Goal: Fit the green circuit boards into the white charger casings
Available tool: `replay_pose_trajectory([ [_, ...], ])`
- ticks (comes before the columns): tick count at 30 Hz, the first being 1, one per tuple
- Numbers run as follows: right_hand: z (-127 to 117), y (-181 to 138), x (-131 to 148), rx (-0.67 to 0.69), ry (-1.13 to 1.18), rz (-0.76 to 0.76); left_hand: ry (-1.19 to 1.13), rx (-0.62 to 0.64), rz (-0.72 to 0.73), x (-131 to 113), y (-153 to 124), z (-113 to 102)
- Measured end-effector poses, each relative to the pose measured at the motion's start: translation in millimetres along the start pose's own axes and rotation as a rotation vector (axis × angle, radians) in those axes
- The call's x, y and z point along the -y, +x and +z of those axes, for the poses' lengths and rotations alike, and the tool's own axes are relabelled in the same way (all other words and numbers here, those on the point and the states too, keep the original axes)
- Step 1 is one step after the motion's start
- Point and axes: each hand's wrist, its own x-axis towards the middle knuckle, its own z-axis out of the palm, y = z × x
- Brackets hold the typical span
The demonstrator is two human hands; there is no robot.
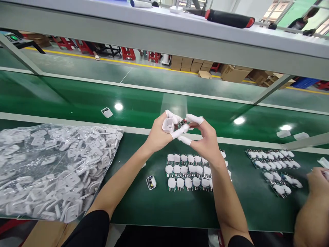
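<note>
My left hand point(160, 134), with white finger cots on its fingertips, is closed round a small white plastic housing point(168, 126) whose open end faces up. The left fingertips also reach a small green circuit board point(182, 123) with red parts. My right hand point(205, 137), also in finger cots, has its fingers curled at that board's right side, apparently gripping it; its exact contact is partly hidden. Below the hands lie rows of circuit boards point(188, 183) topped with white round pieces, partly covered by my right forearm. A white housing with a board inside point(151, 183) rests left of the rows.
A clear plastic bag of white plastic parts point(77, 178) covers the left of the bench. More boards point(272, 159) lie at right, near another person's hand point(318, 181). A green conveyor belt point(138, 106) runs behind, carrying a white housing point(107, 112). A shelf point(154, 24) crosses above.
</note>
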Motion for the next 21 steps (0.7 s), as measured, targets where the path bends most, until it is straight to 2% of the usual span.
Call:
replay_pose_trajectory([
  [3, -1.4, 0.7, -0.8, 0.024, -0.008, -0.024, -0.044, 0.003, -0.070, 2.2, -1.5, -0.5],
  [6, -7.2, 1.2, 2.6, 0.129, -0.047, -0.120, -0.146, 0.002, -0.188, 6.9, 2.2, -7.5],
  [9, -14.6, 0.3, 6.5, 0.237, -0.076, -0.157, -0.200, 0.083, -0.316, 9.2, 7.9, -16.5],
  [12, -15.8, 0.3, 3.4, 0.267, -0.060, -0.146, -0.240, 0.157, -0.404, 12.3, 12.6, -22.6],
  [15, -8.3, 4.0, -11.3, 0.201, -0.008, -0.081, -0.311, 0.160, -0.446, 19.5, 16.2, -25.4],
  [17, -2.2, 7.9, -27.4, 0.077, 0.084, -0.015, -0.344, 0.139, -0.445, 23.9, 18.1, -27.0],
  [19, 0.5, 11.6, -46.0, -0.066, 0.107, 0.064, -0.329, 0.085, -0.396, 24.9, 19.7, -29.7],
  [21, -0.9, 14.5, -64.1, -0.115, 0.011, 0.136, -0.272, 0.020, -0.319, 21.6, 21.2, -34.5],
])
